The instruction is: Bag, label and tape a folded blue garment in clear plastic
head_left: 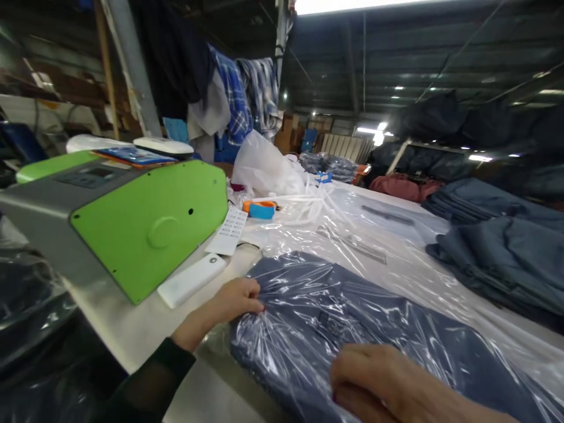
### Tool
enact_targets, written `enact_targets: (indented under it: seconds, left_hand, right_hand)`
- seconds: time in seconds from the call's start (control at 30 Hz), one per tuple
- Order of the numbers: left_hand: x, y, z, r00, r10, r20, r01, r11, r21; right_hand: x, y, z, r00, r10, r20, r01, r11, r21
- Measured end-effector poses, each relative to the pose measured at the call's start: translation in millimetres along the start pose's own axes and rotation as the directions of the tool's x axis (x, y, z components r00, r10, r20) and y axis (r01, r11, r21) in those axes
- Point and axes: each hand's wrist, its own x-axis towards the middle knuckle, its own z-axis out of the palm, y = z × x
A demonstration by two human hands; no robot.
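Far left of the fingers, a green machine (145, 226) on the surface (145, 320), a white slab-shaped device (191, 279) lying just beside its base. Next, the left hand (231, 302), fingers (251, 306) curled and pinching the gathered end of the clear plastic bag (304, 317) at its left edge. Under the film, a folded dark blue garment (352, 329), directly right of those fingers and beneath the right hand (383, 382), which lies flat on the bag, fingers released, pressing rather than gripping. Beyond the fingers, loose plastic sheets (374, 235); far right, stacks of folded blue garments (502, 247). Likely risks: thin film tearing under too hard a pinch, the slick bag sliding under the flat palm, or the fold shifting inside and bunching at the open end.
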Motion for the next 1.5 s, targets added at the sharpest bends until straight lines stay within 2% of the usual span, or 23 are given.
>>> enact_targets:
  seconds: [0.07, 0.17, 0.27, 0.37, 0.53, 0.8, 1.0, 1.07, 1.17, 1.23, 1.3, 1.33, 1.37, 1.43, 1.5]
  left_hand:
    - [0.0, 0.3, -1.2, 1.000, -0.019, 0.007, 0.019, 1.000, -0.006]
    - [0.0, 0.6, -2.9, 0.998, -0.055, 0.009, 0.055, 0.998, 0.003]
    - [1.5, 2.2, -3.1, 0.996, -0.091, 0.016, 0.091, 0.996, 0.017]
    - [4.0, 5.6, -3.5, 0.992, -0.124, 0.031, 0.123, 0.992, 0.036]
    - [8.5, 12.8, -4.7, 0.986, -0.158, 0.057, 0.151, 0.982, 0.114]
    - [11.2, 20.0, -2.6, 0.981, -0.186, 0.060, 0.169, 0.962, 0.213]
    - [13.1, 24.3, -3.5, 0.975, -0.210, 0.072, 0.189, 0.955, 0.229]
    - [13.6, 25.5, -4.1, 0.974, -0.216, 0.074, 0.194, 0.953, 0.233]
    - [13.2, 26.3, -4.3, 0.973, -0.215, 0.078, 0.192, 0.953, 0.236]
    - [12.3, 25.7, -3.8, 0.975, -0.210, 0.072, 0.188, 0.953, 0.237]
    - [11.7, 23.8, -2.8, 0.977, -0.203, 0.057, 0.184, 0.952, 0.243]
    - [11.9, 22.5, -2.3, 0.979, -0.199, 0.048, 0.181, 0.951, 0.249]
    - [12.4, 21.2, -1.9, 0.981, -0.192, 0.040, 0.175, 0.950, 0.257]
    - [14.0, 19.4, -1.4, 0.984, -0.174, 0.030, 0.159, 0.947, 0.278]
    - [14.9, 20.5, -0.9, 0.989, -0.148, 0.019, 0.135, 0.941, 0.311]
  right_hand:
    - [44.1, 5.9, -1.3, 0.992, 0.028, 0.122, -0.029, 1.000, 0.010]
    - [92.8, 27.3, 11.0, 0.985, 0.061, 0.163, -0.048, 0.995, -0.083]
    - [118.2, 47.8, 24.5, 0.983, 0.088, 0.163, -0.054, 0.978, -0.203]
    - [126.6, 58.5, 31.0, 0.976, 0.134, 0.173, -0.085, 0.960, -0.266]
    - [132.0, 65.1, 37.3, 0.949, 0.266, 0.171, -0.236, 0.955, -0.180]
    - [139.9, 74.9, 47.8, 0.911, 0.381, 0.159, -0.383, 0.924, -0.020]
    - [141.4, 100.4, 53.3, 0.839, 0.533, 0.110, -0.541, 0.839, 0.054]
    - [138.8, 102.9, 46.1, 0.819, 0.572, 0.046, -0.573, 0.820, 0.015]
    - [123.6, 85.6, 38.9, 0.792, 0.584, -0.180, -0.603, 0.794, -0.075]
    - [107.3, 64.4, 47.7, 0.811, 0.520, -0.269, -0.562, 0.819, -0.111]
    - [91.6, 46.3, 68.0, 0.886, 0.393, -0.247, -0.430, 0.895, -0.116]
    - [85.3, 41.1, 79.7, 0.932, 0.291, -0.218, -0.318, 0.943, -0.101]
    - [80.4, 38.7, 90.1, 0.954, 0.235, -0.183, -0.252, 0.965, -0.071]
    - [73.2, 40.9, 102.0, 0.958, 0.218, -0.189, -0.232, 0.971, -0.054]
    - [64.9, 46.7, 99.9, 0.912, 0.304, -0.276, -0.337, 0.938, -0.079]
